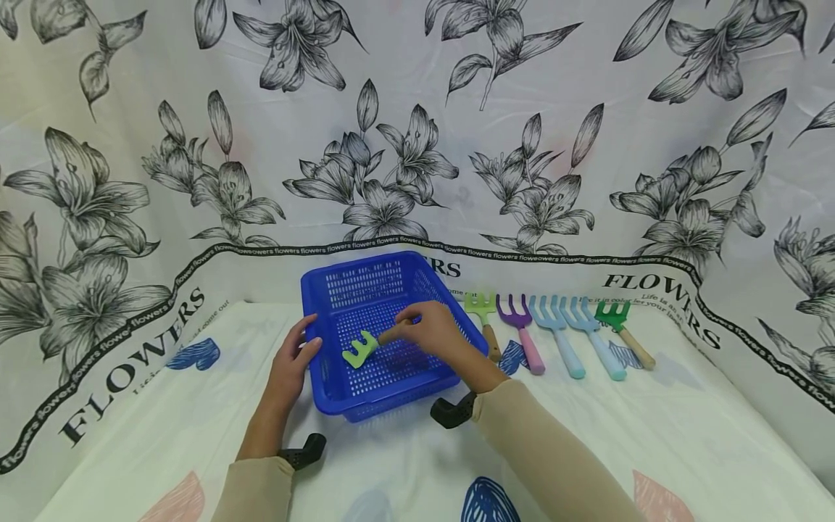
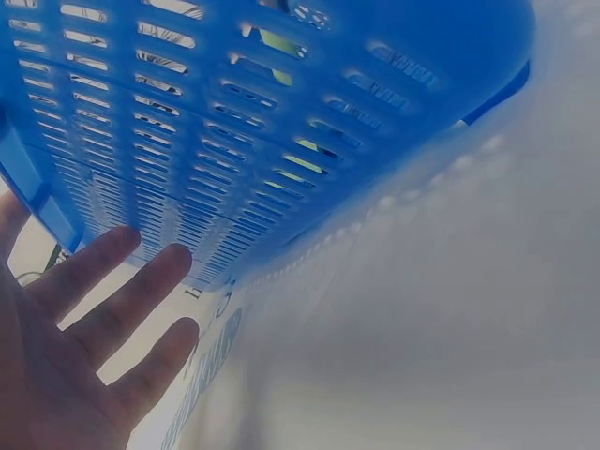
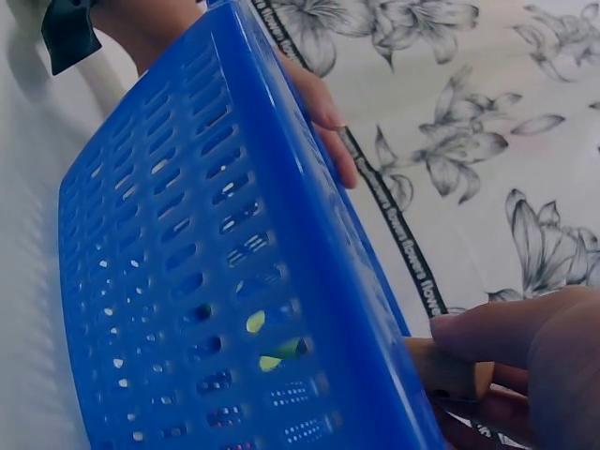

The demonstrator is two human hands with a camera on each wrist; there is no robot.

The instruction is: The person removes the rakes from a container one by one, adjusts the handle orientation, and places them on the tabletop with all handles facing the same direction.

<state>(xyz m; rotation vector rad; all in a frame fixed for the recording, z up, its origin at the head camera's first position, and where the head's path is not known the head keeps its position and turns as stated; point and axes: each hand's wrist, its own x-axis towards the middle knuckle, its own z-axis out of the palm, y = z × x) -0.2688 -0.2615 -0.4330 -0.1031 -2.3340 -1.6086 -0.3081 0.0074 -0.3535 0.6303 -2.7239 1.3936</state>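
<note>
A blue slotted plastic basket (image 1: pixel 362 262) stands on the cloth-covered table. My right hand (image 1: pixel 427 328) reaches over it and pinches the wooden handle of a light green toy rake (image 1: pixel 360 350), whose head is low inside the basket. The right wrist view shows the fingers (image 3: pixel 525 352) round that handle (image 3: pixel 452 371) just past the basket's wall (image 3: pixel 216 281). My left hand (image 1: pixel 305 349) rests against the basket's left side. In the left wrist view its fingers (image 2: pixel 112 291) are straight, beside the wall (image 2: pixel 234 122).
Several more toy rakes lie in a row right of the basket: green (image 1: pixel 483 313), purple (image 1: pixel 518 326), two light blue (image 1: pixel 561 333) and a dark green one (image 1: pixel 620 322). Flower-printed cloth covers the table and hangs as a backdrop.
</note>
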